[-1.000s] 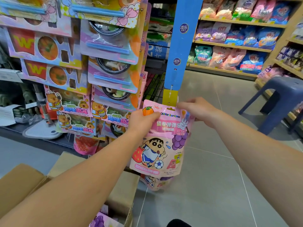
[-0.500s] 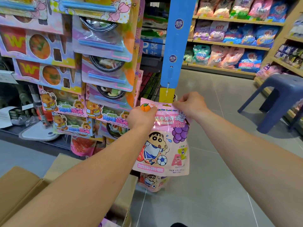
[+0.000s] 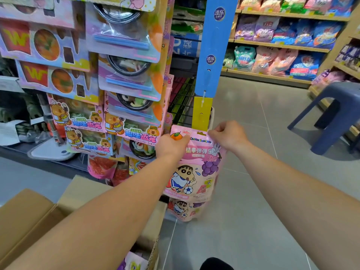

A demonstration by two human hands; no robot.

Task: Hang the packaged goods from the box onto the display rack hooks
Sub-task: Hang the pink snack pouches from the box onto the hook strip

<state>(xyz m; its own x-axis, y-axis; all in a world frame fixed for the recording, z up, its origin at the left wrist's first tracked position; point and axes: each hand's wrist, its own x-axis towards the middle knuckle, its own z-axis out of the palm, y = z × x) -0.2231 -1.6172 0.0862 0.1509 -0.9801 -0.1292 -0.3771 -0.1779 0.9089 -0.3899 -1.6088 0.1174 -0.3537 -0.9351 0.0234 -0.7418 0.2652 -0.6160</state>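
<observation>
A pink candy pouch (image 3: 194, 168) with a cartoon boy and grapes hangs in front of me, its top edge at the foot of a yellow strip (image 3: 202, 112) that continues a blue hanging strip (image 3: 213, 55). My left hand (image 3: 170, 146) grips the pouch's top left corner. My right hand (image 3: 227, 134) pinches its top right corner. A second pink pouch (image 3: 185, 210) shows just below the first. The open cardboard box (image 3: 29, 217) sits at lower left, with another pouch (image 3: 134, 263) visible inside.
A display rack (image 3: 116, 75) crowded with hanging toy-food packs stands to the left. A blue plastic stool (image 3: 335, 114) is on the tiled floor at right. Shelves of bagged goods (image 3: 282, 41) line the back wall.
The view has drawn closer. Both hands have lifted the pouch slightly, so its top edge now sits against the bottom of the yellow strip.
</observation>
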